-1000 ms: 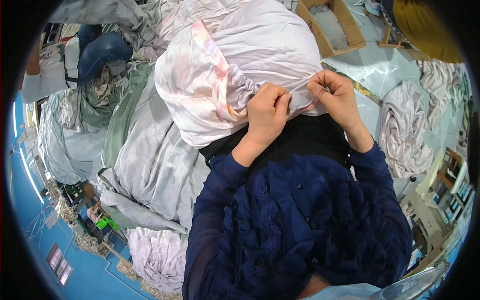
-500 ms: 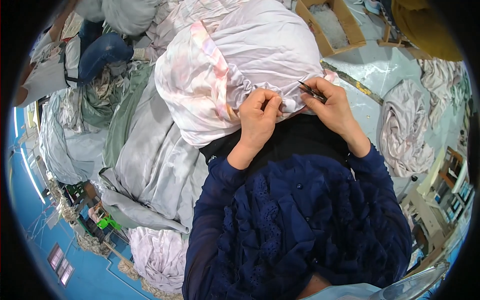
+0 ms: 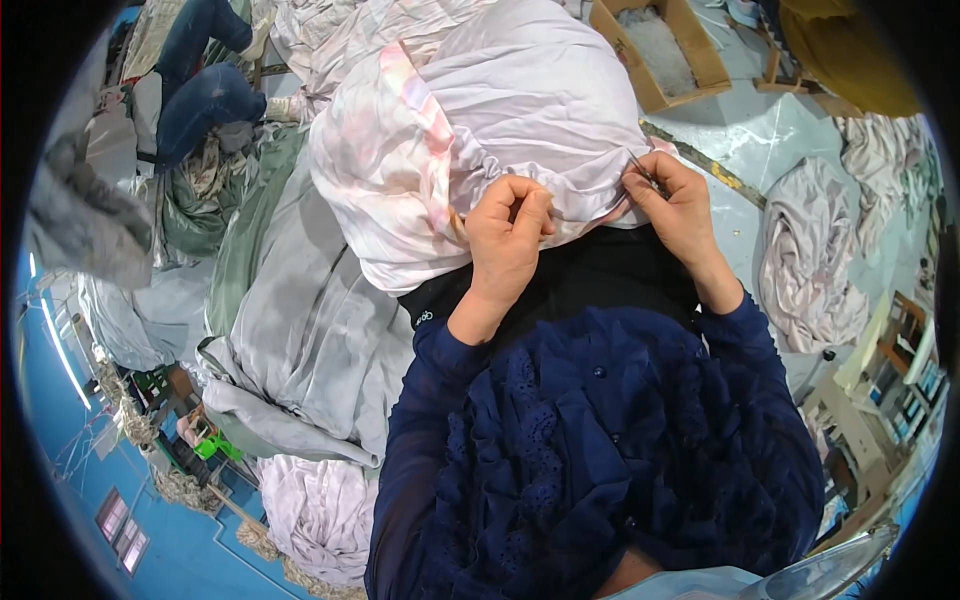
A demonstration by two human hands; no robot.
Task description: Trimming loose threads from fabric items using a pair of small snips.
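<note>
Well off to the left of the grip, a blurred grey cloth (image 3: 90,215) hangs near another person's jeans (image 3: 212,103); closer to the left hand (image 3: 507,235), a green cloth (image 3: 253,220) and a wide grey sheet (image 3: 310,290) lie in folds; a pale heap (image 3: 315,515) sits below and left of that hand. The white bundle (image 3: 540,90) lies just beyond both hands, its bulk ahead of them and its gathered near edge running between them; a pink-printed band (image 3: 425,95) crosses it, ahead and left of the left hand. Small white lettering (image 3: 422,317) shows on the black garment (image 3: 590,270), below and left of the left hand; that hand is curled narrow at the gathered edge, thumb against fingers; whether it pinches anything, I cannot tell. The right hand (image 3: 682,212) pinches a thin dark tool (image 3: 643,172) between thumb and fingers, its tip pointing up and left near the bundle's right edge; ahead of this hand stands a box (image 3: 702,60); to its right lies a crumpled cloth (image 3: 812,255).
</note>
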